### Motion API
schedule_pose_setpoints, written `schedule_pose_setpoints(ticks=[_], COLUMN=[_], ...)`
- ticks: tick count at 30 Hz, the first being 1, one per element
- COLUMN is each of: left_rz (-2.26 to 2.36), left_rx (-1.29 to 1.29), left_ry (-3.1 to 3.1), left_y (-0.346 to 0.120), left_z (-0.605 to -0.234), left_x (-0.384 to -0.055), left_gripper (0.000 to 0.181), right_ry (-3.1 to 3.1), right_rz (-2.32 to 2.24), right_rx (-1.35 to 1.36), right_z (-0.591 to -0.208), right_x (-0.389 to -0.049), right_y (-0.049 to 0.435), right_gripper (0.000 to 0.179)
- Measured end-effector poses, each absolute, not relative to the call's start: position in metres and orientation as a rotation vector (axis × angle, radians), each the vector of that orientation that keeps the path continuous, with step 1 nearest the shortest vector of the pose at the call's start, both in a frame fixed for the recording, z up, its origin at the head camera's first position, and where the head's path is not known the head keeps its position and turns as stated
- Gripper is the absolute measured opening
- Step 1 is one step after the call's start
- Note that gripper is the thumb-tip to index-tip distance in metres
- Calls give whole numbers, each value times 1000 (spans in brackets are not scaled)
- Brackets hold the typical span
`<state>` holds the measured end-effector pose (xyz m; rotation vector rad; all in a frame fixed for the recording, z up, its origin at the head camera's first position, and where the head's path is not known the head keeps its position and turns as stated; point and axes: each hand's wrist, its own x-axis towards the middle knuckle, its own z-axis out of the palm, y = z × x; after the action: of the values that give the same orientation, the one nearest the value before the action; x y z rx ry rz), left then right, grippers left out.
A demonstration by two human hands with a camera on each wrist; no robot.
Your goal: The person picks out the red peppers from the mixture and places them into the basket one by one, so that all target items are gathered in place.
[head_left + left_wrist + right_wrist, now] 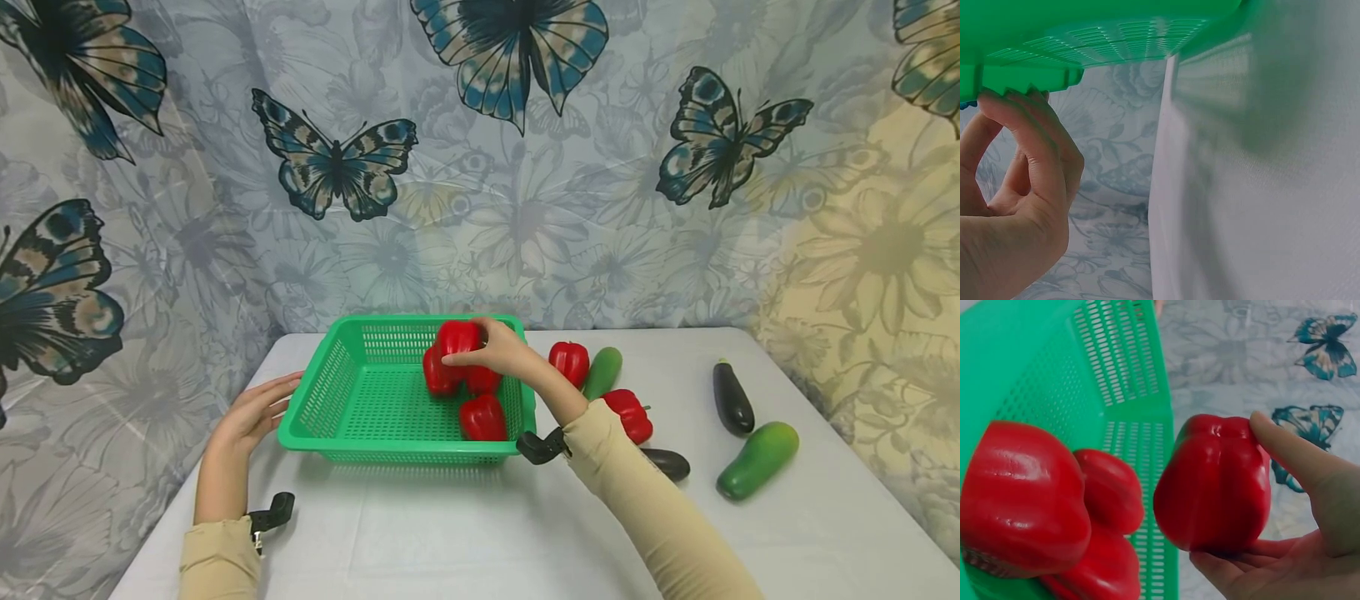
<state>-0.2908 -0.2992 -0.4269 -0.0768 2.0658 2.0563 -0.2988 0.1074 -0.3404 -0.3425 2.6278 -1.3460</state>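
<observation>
My right hand [501, 347] grips a red bell pepper [1213, 484] between thumb and fingers, above the right part of a green plastic basket [397, 446]. Inside the basket, under and in front of that hand, lie more red bell peppers, among them a front pepper [483, 417] and a left pepper [435, 372]. In the right wrist view the held pepper shows beside the basket's slotted wall [1132, 434]. At the basket's left side, my left hand [251, 415] touches the rim with its fingertips, the fingers [1038, 140] relaxed and bent only slightly.
Right of the basket are a red pepper [569, 362], a cucumber [603, 372], another red pepper [628, 415] and an eggplant [667, 463] partly behind my sleeve. Farther right lie an eggplant [732, 398] and a green mango-like vegetable [757, 461]. A butterfly-patterned cloth [525, 242] hangs behind the white table [420, 533].
</observation>
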Motion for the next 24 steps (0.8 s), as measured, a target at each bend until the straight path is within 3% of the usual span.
schedule_pose_setpoints(ticks=[24], left_rz=[2039], left_rx=[-99], left_ry=[2087], left_y=[-300], left_z=[-428], left_x=[-292], left_gripper=[14], right_ry=[2590], right_rz=[-1129], right_rx=[-368], right_z=[-349], right_x=[-304], right_y=[91], right_gripper=[85])
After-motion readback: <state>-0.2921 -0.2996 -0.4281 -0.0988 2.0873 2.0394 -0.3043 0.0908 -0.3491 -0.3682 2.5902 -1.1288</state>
